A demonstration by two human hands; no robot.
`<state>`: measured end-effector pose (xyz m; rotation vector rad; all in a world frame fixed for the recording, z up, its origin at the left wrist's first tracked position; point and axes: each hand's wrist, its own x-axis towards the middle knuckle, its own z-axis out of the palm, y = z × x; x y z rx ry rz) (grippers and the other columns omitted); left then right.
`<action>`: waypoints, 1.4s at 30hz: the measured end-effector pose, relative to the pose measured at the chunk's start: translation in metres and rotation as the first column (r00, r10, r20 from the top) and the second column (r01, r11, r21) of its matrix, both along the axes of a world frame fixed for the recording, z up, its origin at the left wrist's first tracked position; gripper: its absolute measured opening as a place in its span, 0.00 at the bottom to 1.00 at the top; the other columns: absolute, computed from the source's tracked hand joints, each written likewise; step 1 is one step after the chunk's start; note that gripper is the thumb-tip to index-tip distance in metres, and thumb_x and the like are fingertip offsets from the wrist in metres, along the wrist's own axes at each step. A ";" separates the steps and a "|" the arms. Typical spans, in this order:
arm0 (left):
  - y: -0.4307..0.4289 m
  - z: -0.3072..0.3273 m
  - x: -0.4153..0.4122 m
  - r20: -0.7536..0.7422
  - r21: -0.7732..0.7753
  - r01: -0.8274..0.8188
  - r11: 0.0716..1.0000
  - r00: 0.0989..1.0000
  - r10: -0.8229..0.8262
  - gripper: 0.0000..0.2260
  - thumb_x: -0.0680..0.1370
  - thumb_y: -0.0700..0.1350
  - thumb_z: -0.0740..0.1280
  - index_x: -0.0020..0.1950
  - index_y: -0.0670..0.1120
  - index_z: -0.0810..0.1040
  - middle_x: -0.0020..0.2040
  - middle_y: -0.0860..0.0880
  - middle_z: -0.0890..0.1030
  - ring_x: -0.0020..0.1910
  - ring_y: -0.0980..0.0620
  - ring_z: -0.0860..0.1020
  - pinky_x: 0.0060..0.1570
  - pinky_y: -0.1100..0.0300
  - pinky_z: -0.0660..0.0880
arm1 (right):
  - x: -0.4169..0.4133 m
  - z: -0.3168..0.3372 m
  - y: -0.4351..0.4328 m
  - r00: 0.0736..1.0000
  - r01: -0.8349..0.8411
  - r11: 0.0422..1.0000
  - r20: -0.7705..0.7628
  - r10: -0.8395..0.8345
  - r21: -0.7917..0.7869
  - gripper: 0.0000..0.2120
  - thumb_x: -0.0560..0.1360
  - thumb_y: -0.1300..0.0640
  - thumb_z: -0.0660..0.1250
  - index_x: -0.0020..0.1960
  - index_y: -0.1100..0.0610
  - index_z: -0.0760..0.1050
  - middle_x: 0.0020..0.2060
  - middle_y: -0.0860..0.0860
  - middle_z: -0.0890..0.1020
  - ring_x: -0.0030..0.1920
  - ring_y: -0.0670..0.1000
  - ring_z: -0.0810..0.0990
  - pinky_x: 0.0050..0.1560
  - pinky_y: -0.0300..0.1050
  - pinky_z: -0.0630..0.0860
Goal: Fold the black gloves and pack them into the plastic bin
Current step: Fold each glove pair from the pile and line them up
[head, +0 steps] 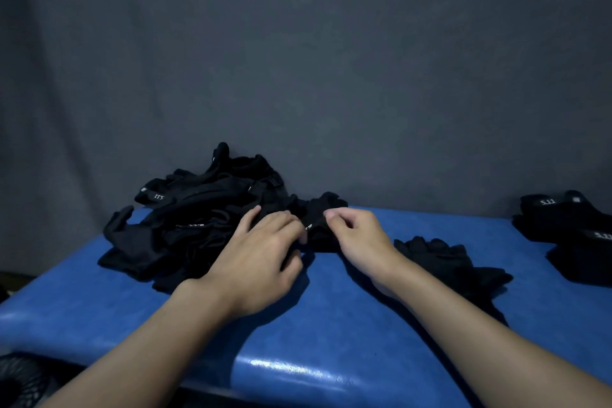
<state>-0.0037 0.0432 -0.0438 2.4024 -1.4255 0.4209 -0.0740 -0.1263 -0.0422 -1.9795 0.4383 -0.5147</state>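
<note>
Folding looks under way: the left hand (261, 252) and right hand (359, 238), each in a narrow grip, pinch one glove (319, 209) at the table's (331, 325) twelve o'clock, with the pile (198, 219) at ten. Next it likely needs doubling over flat; no bin shows.

dim, blue-tinted light falls from above. a streak of glare sits on the tabletop (288, 371) front edge. soft shadows pool under the left hand (261, 252) and right hand (357, 242). the black gloves (198, 209) sink into near-featureless dark masses. the picture is soft and grainy, and the tabletop bows towards the frame's sides.
</note>
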 end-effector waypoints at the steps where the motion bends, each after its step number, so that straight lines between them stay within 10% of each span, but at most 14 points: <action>1: 0.001 0.001 0.000 -0.019 -0.021 -0.019 1.000 1.000 0.019 0.07 0.78 0.49 0.57 0.55 0.56 0.70 0.58 0.61 0.72 0.66 0.60 0.68 0.76 0.50 0.50 | -0.001 0.000 0.000 0.999 0.013 1.000 0.030 -0.013 -0.006 0.11 0.80 0.51 0.63 0.53 0.55 0.81 0.49 0.51 0.84 0.54 0.52 0.81 0.49 0.38 0.77; 19: -0.023 0.009 -0.017 -0.123 -0.171 -0.139 0.975 0.985 0.118 0.14 0.81 0.51 0.60 0.67 0.54 0.71 0.62 0.55 0.75 0.62 0.52 0.72 0.67 0.57 0.62 | -0.053 0.015 -0.021 0.953 0.117 0.993 0.279 -0.115 0.007 0.11 0.76 0.65 0.67 0.50 0.49 0.80 0.42 0.46 0.82 0.27 0.41 0.72 0.32 0.31 0.69; 26: -0.045 0.013 -0.028 -0.511 -0.395 -0.157 0.905 0.856 -0.075 0.18 0.79 0.51 0.65 0.67 0.66 0.68 0.56 0.63 0.78 0.51 0.64 0.75 0.60 0.59 0.70 | -0.083 0.026 -0.027 0.928 0.033 0.992 0.365 -0.076 0.124 0.15 0.76 0.70 0.64 0.51 0.52 0.81 0.46 0.49 0.85 0.40 0.48 0.83 0.40 0.38 0.78; 29: -0.057 0.014 -0.035 -0.597 -0.476 -0.176 0.861 0.784 -0.170 0.17 0.79 0.48 0.67 0.65 0.64 0.73 0.57 0.65 0.77 0.62 0.64 0.72 0.62 0.61 0.68 | -0.094 0.027 -0.033 0.916 0.015 0.990 0.396 -0.071 0.143 0.15 0.76 0.71 0.64 0.50 0.52 0.81 0.48 0.51 0.85 0.44 0.50 0.84 0.43 0.41 0.79; 34: -0.070 0.022 -0.050 -0.597 -0.591 -0.128 0.797 0.733 -0.325 0.20 0.79 0.40 0.67 0.69 0.54 0.74 0.63 0.56 0.79 0.62 0.62 0.76 0.63 0.61 0.74 | -0.109 0.029 -0.044 0.902 -0.029 0.985 0.428 -0.048 0.170 0.18 0.75 0.73 0.64 0.53 0.52 0.79 0.46 0.45 0.84 0.42 0.48 0.84 0.41 0.41 0.78; 37: -0.075 0.026 -0.063 -0.596 -0.634 -0.074 0.770 0.682 -0.425 0.21 0.79 0.38 0.67 0.70 0.55 0.73 0.62 0.51 0.78 0.50 0.58 0.80 0.41 0.69 0.75 | -0.116 0.030 -0.051 0.896 -0.028 0.990 0.442 -0.036 0.137 0.24 0.73 0.76 0.63 0.56 0.48 0.77 0.48 0.49 0.81 0.47 0.49 0.83 0.46 0.42 0.79; 42: -0.087 0.027 -0.078 -0.549 -0.682 -0.037 0.730 0.685 -0.478 0.22 0.78 0.38 0.69 0.69 0.55 0.73 0.63 0.60 0.73 0.57 0.55 0.80 0.50 0.64 0.79 | -0.129 0.033 -0.060 0.920 -0.099 0.981 0.392 0.026 0.166 0.31 0.72 0.77 0.63 0.62 0.45 0.75 0.48 0.41 0.83 0.51 0.53 0.84 0.49 0.49 0.82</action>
